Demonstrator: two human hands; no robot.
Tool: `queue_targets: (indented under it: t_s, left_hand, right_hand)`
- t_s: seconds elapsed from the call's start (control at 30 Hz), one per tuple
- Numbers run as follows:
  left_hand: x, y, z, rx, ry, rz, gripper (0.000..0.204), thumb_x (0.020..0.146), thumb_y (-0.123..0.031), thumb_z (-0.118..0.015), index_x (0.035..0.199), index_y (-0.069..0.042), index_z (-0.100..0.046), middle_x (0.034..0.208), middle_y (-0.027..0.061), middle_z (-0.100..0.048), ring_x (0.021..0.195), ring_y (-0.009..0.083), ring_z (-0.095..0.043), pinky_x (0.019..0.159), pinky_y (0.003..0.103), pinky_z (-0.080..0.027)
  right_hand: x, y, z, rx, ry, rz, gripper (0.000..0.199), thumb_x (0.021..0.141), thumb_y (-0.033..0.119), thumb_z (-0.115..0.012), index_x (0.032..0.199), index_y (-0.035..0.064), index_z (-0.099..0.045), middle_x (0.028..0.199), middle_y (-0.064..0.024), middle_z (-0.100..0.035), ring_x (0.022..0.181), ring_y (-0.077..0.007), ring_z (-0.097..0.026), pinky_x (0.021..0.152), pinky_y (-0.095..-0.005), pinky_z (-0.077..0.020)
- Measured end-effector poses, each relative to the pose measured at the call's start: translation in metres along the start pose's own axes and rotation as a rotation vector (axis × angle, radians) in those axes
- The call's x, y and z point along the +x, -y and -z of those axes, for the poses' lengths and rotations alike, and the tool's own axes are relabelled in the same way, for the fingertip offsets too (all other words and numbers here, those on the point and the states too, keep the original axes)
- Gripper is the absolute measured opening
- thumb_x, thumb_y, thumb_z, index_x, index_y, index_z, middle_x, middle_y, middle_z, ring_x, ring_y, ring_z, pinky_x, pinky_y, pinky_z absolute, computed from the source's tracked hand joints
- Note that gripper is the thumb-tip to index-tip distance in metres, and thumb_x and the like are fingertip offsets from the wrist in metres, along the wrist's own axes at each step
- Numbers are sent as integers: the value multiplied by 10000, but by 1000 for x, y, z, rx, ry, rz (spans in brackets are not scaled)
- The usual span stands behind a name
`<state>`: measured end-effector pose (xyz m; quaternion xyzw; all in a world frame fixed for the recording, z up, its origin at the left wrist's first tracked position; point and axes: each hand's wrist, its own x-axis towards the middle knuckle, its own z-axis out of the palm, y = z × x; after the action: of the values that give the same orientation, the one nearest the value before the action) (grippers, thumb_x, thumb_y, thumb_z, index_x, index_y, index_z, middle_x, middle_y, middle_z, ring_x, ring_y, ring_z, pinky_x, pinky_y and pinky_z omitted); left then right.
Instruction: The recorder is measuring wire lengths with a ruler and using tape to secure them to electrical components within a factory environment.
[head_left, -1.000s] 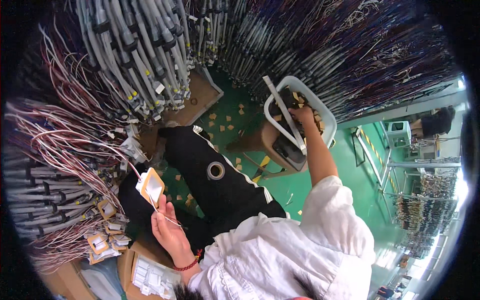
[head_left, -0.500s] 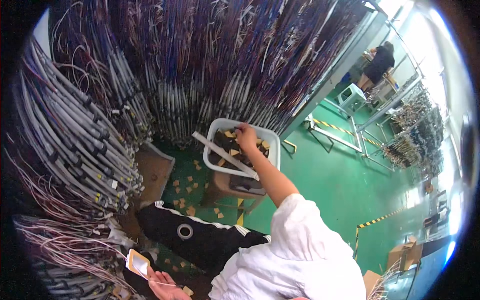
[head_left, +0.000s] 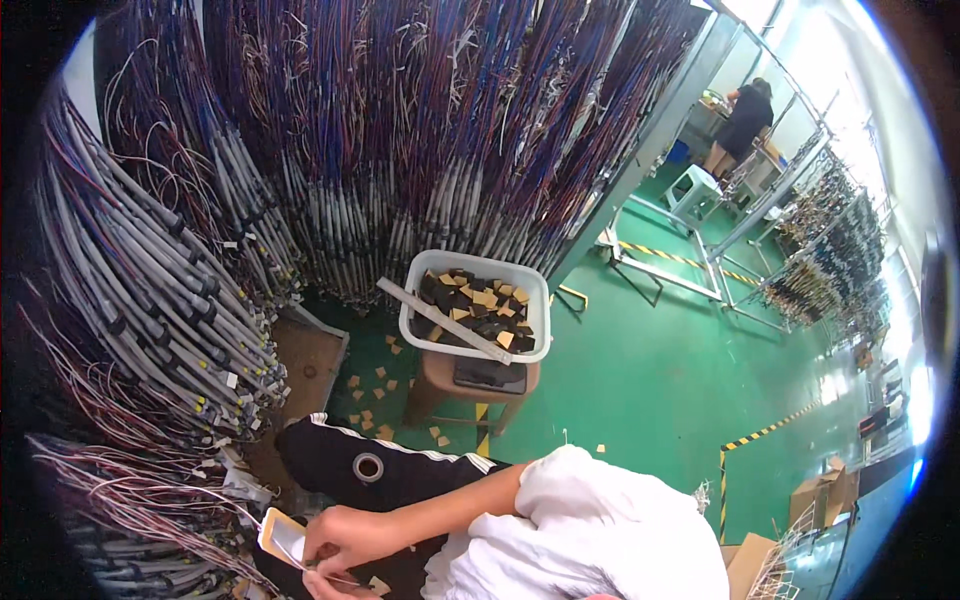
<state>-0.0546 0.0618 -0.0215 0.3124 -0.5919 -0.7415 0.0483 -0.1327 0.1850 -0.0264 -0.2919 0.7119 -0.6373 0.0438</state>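
A small rectangular piece, white with a tan rim (head_left: 283,536), is at the lower left, with a thin wire running along it toward my hands. My left hand (head_left: 330,588) is closed on the wire at the bottom edge, its lower part out of view. Just above it, my right hand (head_left: 350,537) has its fingers bent together beside the piece; what they pinch is hidden. On a brown stool stands a white tub (head_left: 541,318) of black and tan square pieces (head_left: 483,298). A long flat strip like a ruler (head_left: 445,320) lies across the tub.
Bundles of grey sleeved cables (head_left: 160,300) hang left and ahead. A roll of tape (head_left: 368,467) rests on my black-clad leg (head_left: 410,470). The brown stool (head_left: 430,385) is in front, with tan scraps (head_left: 380,385) on the green floor. A person (head_left: 742,120) stands far right near a frame.
My right hand has left the tub and come down left to my left hand. The left hand's fingers, spread earlier, are now closed by the wire.
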Motion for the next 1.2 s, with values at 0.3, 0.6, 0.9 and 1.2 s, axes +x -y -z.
queue_targets:
  t_s: [0.3, 0.6, 0.9, 1.2]
  left_hand:
    - [23, 41, 22, -174, 171, -186, 365, 970, -206, -466, 1259, 14, -493, 898, 106, -565, 767, 168, -506, 681, 277, -423]
    - [36, 47, 24, -252, 117, 14, 494, 958, -315, -450, 1358, -28, -414, 1097, 153, -548, 885, 213, -529, 739, 306, -444]
    - [10, -6, -1, -467, 173, 95, 538, 977, -284, -388, 1406, 31, -305, 1452, 189, -325, 1337, 291, -330, 1125, 377, -243]
    - [-12, -25, -26, -331, 148, -11, 464, 966, -241, -432, 1327, 49, -410, 1339, 208, -444, 1230, 302, -439, 1056, 380, -333]
  right_hand:
    - [-4, -17, -7, 681, 91, -323, 199, 799, 110, -712, 961, -7, -701, 830, -65, -637, 624, -99, -573, 516, -223, -468]
    - [-9, -14, -14, 472, -62, -176, 159, 841, 176, -682, 835, 16, -686, 835, -60, -614, 788, -137, -565, 612, -264, -454]
    - [-3, -20, -16, 412, -260, -169, 170, 885, 170, -617, 845, 8, -585, 833, -65, -571, 733, -139, -553, 623, -265, -433]
    - [-7, 0, -28, -74, -254, -117, 146, 873, 175, -574, 878, 31, -594, 836, -121, -574, 759, -309, -604, 644, -372, -479]
